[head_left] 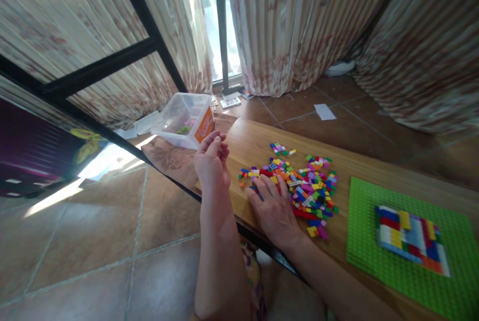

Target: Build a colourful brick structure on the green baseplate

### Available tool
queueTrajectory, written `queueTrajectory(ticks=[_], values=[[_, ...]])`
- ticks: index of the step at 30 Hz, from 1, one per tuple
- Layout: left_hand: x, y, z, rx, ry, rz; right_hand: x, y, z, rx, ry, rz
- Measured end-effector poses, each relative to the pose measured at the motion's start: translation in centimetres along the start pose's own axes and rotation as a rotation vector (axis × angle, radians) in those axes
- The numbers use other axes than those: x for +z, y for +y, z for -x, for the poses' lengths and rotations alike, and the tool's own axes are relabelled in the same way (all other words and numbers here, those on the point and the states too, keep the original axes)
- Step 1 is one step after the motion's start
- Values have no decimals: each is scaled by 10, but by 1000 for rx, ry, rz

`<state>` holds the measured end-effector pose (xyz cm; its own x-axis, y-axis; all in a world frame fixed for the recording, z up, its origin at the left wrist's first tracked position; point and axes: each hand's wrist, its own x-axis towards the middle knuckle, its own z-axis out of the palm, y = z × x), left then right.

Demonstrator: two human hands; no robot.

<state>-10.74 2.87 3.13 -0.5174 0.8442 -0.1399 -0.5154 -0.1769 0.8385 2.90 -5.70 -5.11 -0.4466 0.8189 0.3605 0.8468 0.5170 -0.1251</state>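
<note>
My left hand (pixel 212 157) is raised over the bench, its fingers curled together with the thumb against them. Whatever they may hold is hidden. My right hand (pixel 276 211) rests on the near left side of a pile of small toy bricks (pixel 312 186), fingers spread and touching the bricks. The pile mixes many colours, with a few longer red pieces. To the right, a green baseplate (pixel 362 231) carries a low, multicoloured brick build (pixel 409 239) with yellow bricks on top.
A clear plastic tub (pixel 179 116) with an orange label and a few pieces inside stands left of the wooden bench (pixel 247 136). Black metal bars (pixel 101 64) rise at the left. Curtains (pixel 292 27) hang behind, and a white paper (pixel 325 111) lies on the tiled floor.
</note>
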Motion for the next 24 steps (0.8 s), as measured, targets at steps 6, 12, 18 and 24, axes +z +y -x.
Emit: queueTrajectory(ticks=[6, 12, 18, 24], values=[[-1, -3, -1, -17, -8, 30, -15, 27, 20, 72, 84, -3], [1, -4, -1, -22, -30, 2, -27, 50, 43, 209, 140, 45], [5, -6, 1, -31, -46, -29, -32, 49, 49, 227, 120, 24], [8, -10, 3, -51, -83, -61, -30, 39, 40, 302, 103, 0]])
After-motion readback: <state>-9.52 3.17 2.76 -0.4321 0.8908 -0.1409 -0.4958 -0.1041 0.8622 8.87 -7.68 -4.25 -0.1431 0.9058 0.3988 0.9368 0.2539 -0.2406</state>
